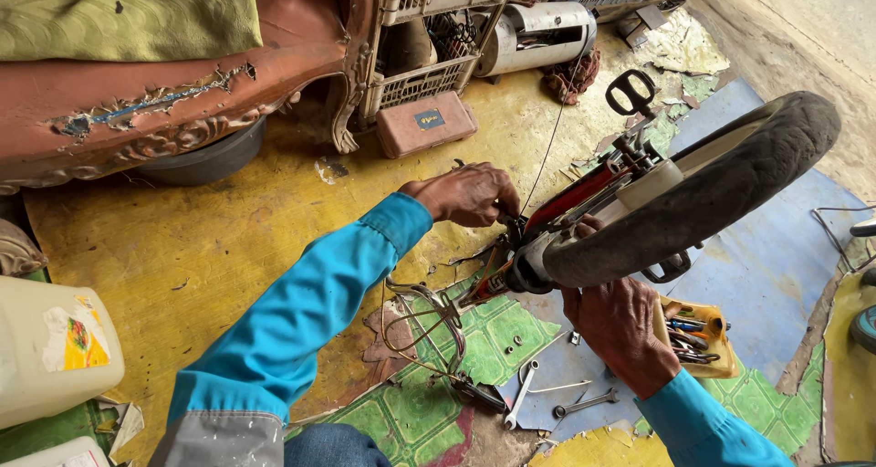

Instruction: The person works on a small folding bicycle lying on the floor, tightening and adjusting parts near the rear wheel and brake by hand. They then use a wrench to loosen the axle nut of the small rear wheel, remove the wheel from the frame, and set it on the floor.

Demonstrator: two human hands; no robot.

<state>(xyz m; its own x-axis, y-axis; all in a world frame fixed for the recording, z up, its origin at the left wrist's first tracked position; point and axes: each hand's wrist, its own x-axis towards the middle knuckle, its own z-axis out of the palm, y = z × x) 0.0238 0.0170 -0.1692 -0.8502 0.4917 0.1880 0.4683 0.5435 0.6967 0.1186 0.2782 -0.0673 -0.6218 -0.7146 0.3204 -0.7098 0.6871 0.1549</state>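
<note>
Leftmost, a white plastic jug and a worn carved sofa frame edge the yellow floor; neither matters to the work. Centre: left hand curled shut on something small at the axle end of the bicycle wheel. What it pinches is hidden under the fingers, likely a nut or tool. Below, bent wire stays and loose spanners lie on the patterned green mat.

Right hand closed around the frame's underside just beneath the tyre, bracing it. Wheel sits tilted, off the floor, between both hands.

Judgement: the turning hand works best if the bracing hand holds the frame dead still. Keep fingers clear of the thin cable by the hub. Tool tray is within reach at right.
</note>
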